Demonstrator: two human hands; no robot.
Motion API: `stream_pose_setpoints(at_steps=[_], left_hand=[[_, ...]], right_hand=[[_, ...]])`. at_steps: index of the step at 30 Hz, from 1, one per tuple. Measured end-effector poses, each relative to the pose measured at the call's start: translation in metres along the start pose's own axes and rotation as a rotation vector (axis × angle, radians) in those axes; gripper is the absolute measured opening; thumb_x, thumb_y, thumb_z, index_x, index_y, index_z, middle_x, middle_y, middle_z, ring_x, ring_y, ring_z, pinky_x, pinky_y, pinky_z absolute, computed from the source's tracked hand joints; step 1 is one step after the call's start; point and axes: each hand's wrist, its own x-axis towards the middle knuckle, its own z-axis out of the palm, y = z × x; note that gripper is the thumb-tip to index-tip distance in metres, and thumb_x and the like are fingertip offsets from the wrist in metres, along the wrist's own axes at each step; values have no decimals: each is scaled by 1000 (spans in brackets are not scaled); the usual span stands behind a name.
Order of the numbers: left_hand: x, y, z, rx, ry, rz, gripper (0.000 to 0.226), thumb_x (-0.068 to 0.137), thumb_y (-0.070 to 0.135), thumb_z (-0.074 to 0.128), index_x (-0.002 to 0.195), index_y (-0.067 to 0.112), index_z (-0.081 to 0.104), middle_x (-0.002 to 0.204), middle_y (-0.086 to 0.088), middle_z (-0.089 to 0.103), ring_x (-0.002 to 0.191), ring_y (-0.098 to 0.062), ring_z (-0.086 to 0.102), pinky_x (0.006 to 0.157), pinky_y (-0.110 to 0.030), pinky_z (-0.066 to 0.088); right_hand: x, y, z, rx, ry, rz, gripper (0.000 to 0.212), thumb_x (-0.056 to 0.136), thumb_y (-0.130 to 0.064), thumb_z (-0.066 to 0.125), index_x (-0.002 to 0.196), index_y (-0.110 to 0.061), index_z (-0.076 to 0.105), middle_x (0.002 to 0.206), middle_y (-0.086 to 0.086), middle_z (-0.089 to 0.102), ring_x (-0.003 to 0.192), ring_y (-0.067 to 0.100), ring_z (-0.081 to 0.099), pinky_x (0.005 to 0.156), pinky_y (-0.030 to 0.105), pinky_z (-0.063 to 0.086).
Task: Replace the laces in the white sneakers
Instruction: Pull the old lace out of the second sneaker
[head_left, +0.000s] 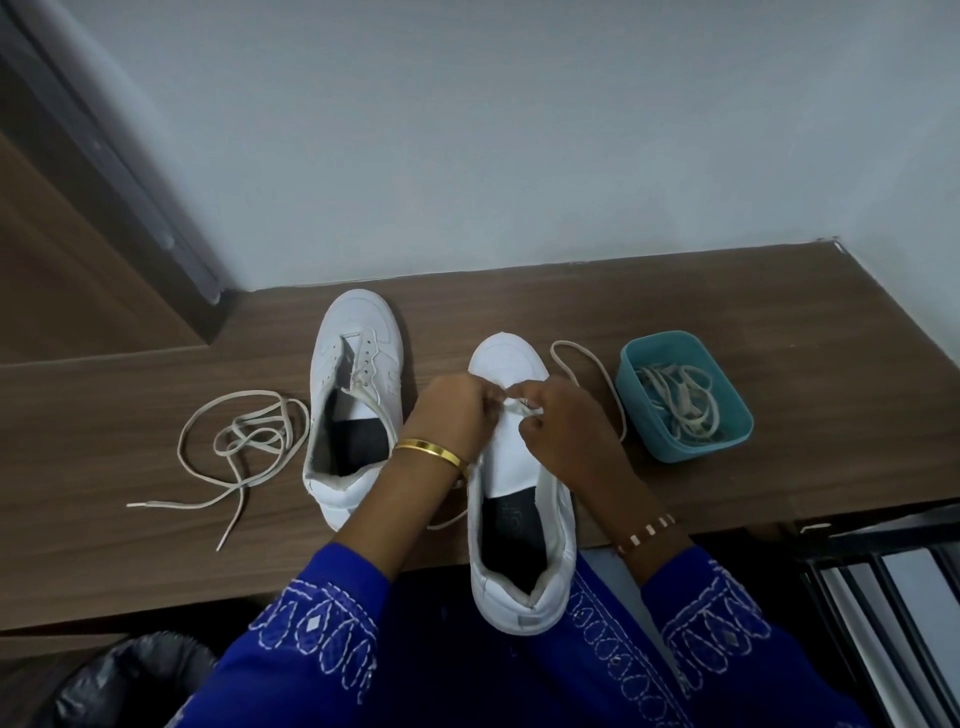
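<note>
Both hands (452, 410) (558, 426) pinch (seemingly) sneaker's (519, 519) lace (587, 364).

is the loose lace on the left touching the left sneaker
Cannot tell. In the head view the loose lace loops right up to the left sneaker side, with no plain gap or contact.

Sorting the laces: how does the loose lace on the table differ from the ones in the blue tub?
The loose lace lies alone, spread in open loops on the table left of the sneakers; the laces in the tub are bundled in a tangle inside the blue tub. Both are off-white and flat.
</note>
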Motion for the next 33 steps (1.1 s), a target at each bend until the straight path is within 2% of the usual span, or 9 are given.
stream_pose_setpoints(at_steps=[6, 10, 15, 20, 23, 25, 26, 29, 33], left_hand=[[3, 8, -1, 160, -24, -10, 26, 92, 20, 49, 106, 15, 70, 107, -10, 64, 100, -26, 58, 84, -30, 43], [9, 7, -3, 207, -64, -24, 25, 91, 14, 50, 107, 14, 69, 107, -8, 66, 99, -25, 59, 85, -29, 45], [12, 6, -5, 229, -75, -29, 24, 89, 11, 50, 105, 10, 69, 106, -10, 66, 97, -25, 60, 80, -28, 45], [5, 2, 4, 190, 1, -29, 27, 89, 9, 47, 102, 13, 70, 102, -8, 67, 94, -25, 60, 76, -28, 44], [2, -1, 2, 56, 24, -37, 23, 87, 6, 51, 95, 14, 72, 100, -4, 69, 96, -22, 61, 84, -26, 44], [0, -2, 0, -7, 41, -58, 19, 86, 5, 54, 89, 13, 71, 96, -3, 70, 94, -21, 62, 84, -25, 43], [-1, -3, 0, -27, 48, -66, 17, 85, 6, 54, 87, 13, 70, 95, -3, 69, 94, -21, 62, 84, -26, 43], [-2, -5, -1, -25, 38, -73, 14, 89, 10, 52, 93, 11, 65, 96, -5, 68, 95, -24, 60, 79, -25, 40], [-2, -8, -1, -2, 17, -35, 15, 92, 15, 47, 99, 11, 60, 98, -8, 66, 94, -28, 59, 72, -25, 34]], right_hand=[[3, 3, 5, -75, 29, -37, 24, 87, -11, 52, 105, -10, 68, 98, 14, 63, 87, 27, 59, 79, 34, 48], [4, 1, 8, -194, 17, -46, 25, 92, -16, 48, 111, -13, 65, 106, 9, 58, 94, 22, 57, 78, 27, 43], [10, 1, 16, -241, -29, -34, 26, 95, -23, 46, 116, -15, 60, 120, 4, 52, 109, 19, 52, 91, 27, 39], [16, 3, 22, -258, -10, -13, 24, 95, -22, 46, 110, -13, 62, 114, 4, 56, 105, 21, 54, 92, 31, 43], [13, 1, 23, -246, 100, -41, 14, 87, -13, 54, 89, -11, 67, 91, 5, 59, 83, 20, 58, 75, 34, 48], [13, -5, 18, -189, 268, -67, 16, 73, -3, 61, 63, -14, 58, 66, -1, 46, 57, 15, 47, 53, 33, 48], [12, -7, 13, -176, 293, -73, 20, 73, -2, 60, 62, -17, 52, 65, -3, 41, 56, 14, 43, 50, 31, 46], [9, -5, 8, -177, 142, -29, 14, 87, -12, 48, 82, -14, 61, 76, 0, 49, 70, 17, 48, 57, 27, 40], [6, 2, 12, -125, 170, -124, 20, 84, -14, 50, 93, -12, 68, 86, 7, 58, 76, 25, 58, 61, 33, 46]])
